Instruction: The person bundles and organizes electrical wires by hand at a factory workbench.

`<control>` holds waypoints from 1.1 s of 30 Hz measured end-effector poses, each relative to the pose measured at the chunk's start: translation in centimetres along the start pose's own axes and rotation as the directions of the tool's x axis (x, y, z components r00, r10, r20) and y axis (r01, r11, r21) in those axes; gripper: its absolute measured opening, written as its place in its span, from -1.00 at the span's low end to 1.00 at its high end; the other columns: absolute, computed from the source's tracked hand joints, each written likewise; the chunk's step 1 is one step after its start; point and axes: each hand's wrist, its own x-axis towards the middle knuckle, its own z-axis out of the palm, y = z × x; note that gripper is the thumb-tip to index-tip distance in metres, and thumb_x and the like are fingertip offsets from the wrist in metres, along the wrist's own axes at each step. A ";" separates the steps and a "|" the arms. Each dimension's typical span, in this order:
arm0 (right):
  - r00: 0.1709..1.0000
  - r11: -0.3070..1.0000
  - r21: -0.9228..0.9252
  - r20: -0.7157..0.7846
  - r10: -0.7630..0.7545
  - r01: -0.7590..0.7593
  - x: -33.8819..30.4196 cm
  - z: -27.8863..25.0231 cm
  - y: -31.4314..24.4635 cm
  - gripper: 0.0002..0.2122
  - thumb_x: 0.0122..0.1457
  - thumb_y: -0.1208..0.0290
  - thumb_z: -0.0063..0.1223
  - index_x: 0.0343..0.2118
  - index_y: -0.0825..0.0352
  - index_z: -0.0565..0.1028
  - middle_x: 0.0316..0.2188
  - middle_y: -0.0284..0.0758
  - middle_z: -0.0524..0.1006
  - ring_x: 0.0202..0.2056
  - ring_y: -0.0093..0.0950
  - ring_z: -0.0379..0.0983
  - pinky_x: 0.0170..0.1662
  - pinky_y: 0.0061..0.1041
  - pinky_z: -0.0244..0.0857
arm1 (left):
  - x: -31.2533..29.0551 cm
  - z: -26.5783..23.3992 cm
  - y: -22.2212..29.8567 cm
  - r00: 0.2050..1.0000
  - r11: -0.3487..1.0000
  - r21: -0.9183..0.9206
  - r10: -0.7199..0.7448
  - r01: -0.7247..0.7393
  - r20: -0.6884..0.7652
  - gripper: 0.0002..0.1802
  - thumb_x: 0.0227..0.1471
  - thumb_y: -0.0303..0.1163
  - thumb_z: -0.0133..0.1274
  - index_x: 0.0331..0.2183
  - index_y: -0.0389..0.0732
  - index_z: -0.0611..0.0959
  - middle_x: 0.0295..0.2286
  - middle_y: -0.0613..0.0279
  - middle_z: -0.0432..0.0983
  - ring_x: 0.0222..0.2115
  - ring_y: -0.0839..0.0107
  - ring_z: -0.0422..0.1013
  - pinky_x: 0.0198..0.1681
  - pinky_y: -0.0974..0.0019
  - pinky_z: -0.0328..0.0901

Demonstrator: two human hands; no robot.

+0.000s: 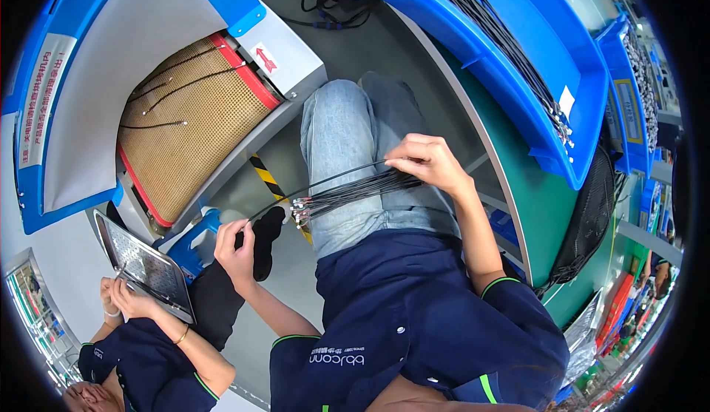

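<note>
A thin black cable [333,179] stretches between my two hands above my thighs. My left hand [235,251] pinches its left end between thumb and fingers. The other end is pinched in my right hand [429,163], higher up and to the right. Across my lap, just below this cable, lies a bundle of black cables [359,193] with small pale and coloured connectors at its left end. My right hand is close to the bundle's right end, and partly hides it.
A mesh conveyor belt [196,116] with several loose cables runs at the upper left. A blue bin [551,24] of cables stands on the green table [558,220] at the right. At the lower left, a co-worker's hands [126,299] work over a metal tray [166,279].
</note>
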 end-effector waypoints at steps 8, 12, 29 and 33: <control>0.999 0.999 -0.011 -0.030 -0.042 0.041 0.4 0.8 0.2 -0.93 -0.05 0.52 0.23 -0.46 0.35 0.60 -0.56 -0.34 0.54 -0.53 -0.52 0.46 -0.50 -0.57 0.30 | 0.6 -0.3 -0.8 0.998 0.998 0.013 0.057 -0.057 0.002 -0.90 -0.16 -0.66 0.15 -0.46 -0.32 0.59 -0.51 0.17 0.51 -0.49 0.41 0.43 -0.37 0.45 0.31; 0.998 0.998 -0.032 -0.025 -0.058 0.057 0.9 1.5 0.3 -0.93 -0.05 0.50 0.25 -0.48 0.34 0.60 -0.58 -0.35 0.52 -0.56 -0.52 0.44 -0.52 -0.57 0.28 | 1.0 -0.5 -1.8 0.998 0.998 0.012 0.067 -0.067 -0.001 -0.89 -0.16 -0.66 0.15 -0.46 -0.32 0.60 -0.51 0.17 0.52 -0.50 0.41 0.44 -0.38 0.44 0.31; 0.980 0.961 -0.194 0.012 -0.198 0.196 10.2 6.2 -3.3 -0.91 -0.13 0.55 0.24 -0.50 0.31 0.57 -0.58 -0.38 0.50 -0.51 -0.44 0.41 -0.41 -0.48 0.29 | 10.2 -7.0 -7.0 0.992 0.990 0.072 0.123 -0.121 -0.023 -0.90 -0.12 -0.64 0.14 -0.43 -0.33 0.61 -0.50 0.17 0.50 -0.50 0.44 0.42 -0.39 0.44 0.32; 0.971 0.950 -0.243 -0.084 -0.223 0.197 15.0 9.5 -4.5 -0.90 -0.14 0.53 0.25 -0.50 0.30 0.57 -0.57 -0.37 0.50 -0.46 -0.43 0.40 -0.38 -0.49 0.29 | 15.3 -10.2 -9.0 0.986 0.971 0.183 0.161 -0.153 -0.031 -0.92 -0.05 -0.55 0.12 -0.41 -0.32 0.61 -0.48 0.18 0.52 -0.46 0.42 0.43 -0.34 0.45 0.32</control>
